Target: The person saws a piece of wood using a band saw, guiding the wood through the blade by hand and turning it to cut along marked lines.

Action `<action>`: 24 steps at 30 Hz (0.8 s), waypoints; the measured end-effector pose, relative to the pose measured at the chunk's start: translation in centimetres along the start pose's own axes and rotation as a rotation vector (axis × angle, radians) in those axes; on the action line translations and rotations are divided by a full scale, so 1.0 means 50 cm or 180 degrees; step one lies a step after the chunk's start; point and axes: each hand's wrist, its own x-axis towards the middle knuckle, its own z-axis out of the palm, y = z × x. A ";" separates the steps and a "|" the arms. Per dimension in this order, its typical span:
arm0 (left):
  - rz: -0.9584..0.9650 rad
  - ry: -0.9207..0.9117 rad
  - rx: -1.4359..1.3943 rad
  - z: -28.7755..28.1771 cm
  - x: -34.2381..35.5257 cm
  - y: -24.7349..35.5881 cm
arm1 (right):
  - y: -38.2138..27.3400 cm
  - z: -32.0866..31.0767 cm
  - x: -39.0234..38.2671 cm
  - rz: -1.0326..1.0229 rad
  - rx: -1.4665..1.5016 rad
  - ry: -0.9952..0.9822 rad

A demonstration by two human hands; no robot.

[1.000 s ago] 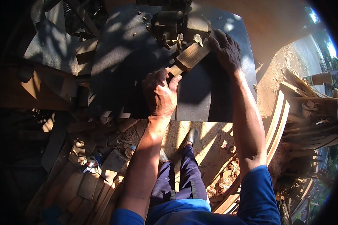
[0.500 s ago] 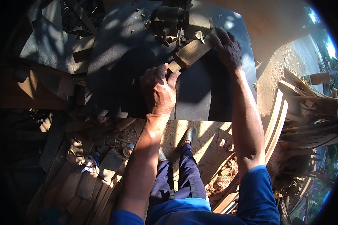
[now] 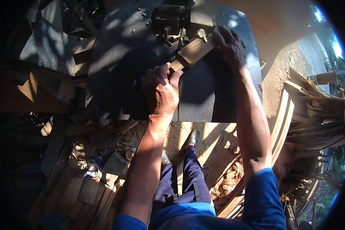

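A short, thick wooden block (image 3: 195,51) lies aslant on the dark flat machine table (image 3: 119,80), just below the blocky guide assembly (image 3: 199,23). A stepped, narrower piece of wood shows at its near left end. My left hand (image 3: 161,90) is closed at that end, thumb and forefinger pinching it. At the far right end my right hand (image 3: 232,48) bends its fingers against the block, with part of the grip in shadow. A thin slot runs from the block to the table's near edge. Any blade is hard to make out.
Wood offcuts (image 3: 76,184) are heaped below left, with a small can (image 3: 92,166) among them. Long curved strips (image 3: 281,126) and stacked boards (image 3: 314,132) stand at the right. My feet are on a floor strewn with shavings. Small chips lie on the table's far part.
Both hands and the block hold nearly the same place. The whole view has shifted very slightly; no grip has visibly changed.
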 end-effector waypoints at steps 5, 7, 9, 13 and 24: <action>-0.0018 -0.0041 -0.0052 0.004 0.002 0.005 | 0.006 -0.003 0.003 -0.0094 -0.0079 0.0006; -0.0025 -0.0023 -0.0017 -0.001 0.004 -0.001 | -0.008 -0.007 0.007 -0.0098 -0.0051 -0.0024; -0.0034 -0.0032 0.0021 0.009 -0.002 -0.001 | -0.004 -0.013 -0.001 -0.0181 -0.0098 -0.0146; 0.0199 0.0173 0.0026 0.008 0.005 0.004 | -0.004 -0.001 0.007 0.0035 -0.0068 0.0067; 0.0216 0.0154 -0.0036 0.011 0.005 -0.003 | -0.005 0.001 0.009 0.0039 -0.0017 0.0053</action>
